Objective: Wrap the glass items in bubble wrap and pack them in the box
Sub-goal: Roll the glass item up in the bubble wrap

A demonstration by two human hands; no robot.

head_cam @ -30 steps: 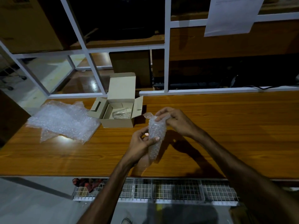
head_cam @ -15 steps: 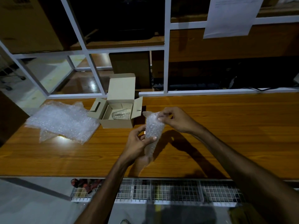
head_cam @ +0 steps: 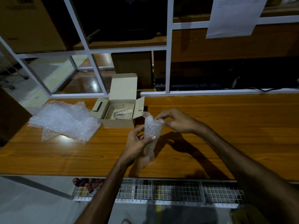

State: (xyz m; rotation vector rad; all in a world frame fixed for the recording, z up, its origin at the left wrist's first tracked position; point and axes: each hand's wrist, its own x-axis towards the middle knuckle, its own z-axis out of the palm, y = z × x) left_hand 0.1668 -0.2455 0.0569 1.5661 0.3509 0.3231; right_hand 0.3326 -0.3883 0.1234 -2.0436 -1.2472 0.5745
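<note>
A bubble-wrapped bundle (head_cam: 152,128) is held upright above the wooden table (head_cam: 226,126); the glass inside it is hidden. My left hand (head_cam: 137,141) grips the bundle's lower half, thumb across its front. My right hand (head_cam: 176,121) pinches the wrap at the bundle's upper right edge. Behind and to the left stands a small open cardboard box (head_cam: 119,113) with its flaps up. A clear glass (head_cam: 122,114) lies on its side inside it.
A loose pile of bubble wrap (head_cam: 64,121) lies on the table's left part. A white metal frame (head_cam: 167,62) rises behind the table, with a paper sheet (head_cam: 234,15) hanging on it. A wire mesh tray (head_cam: 161,191) runs below the near edge.
Both hands have carried the bundle slightly up and away from me, toward the box. My right fingers have shifted from the bundle's top to its upper right edge.
</note>
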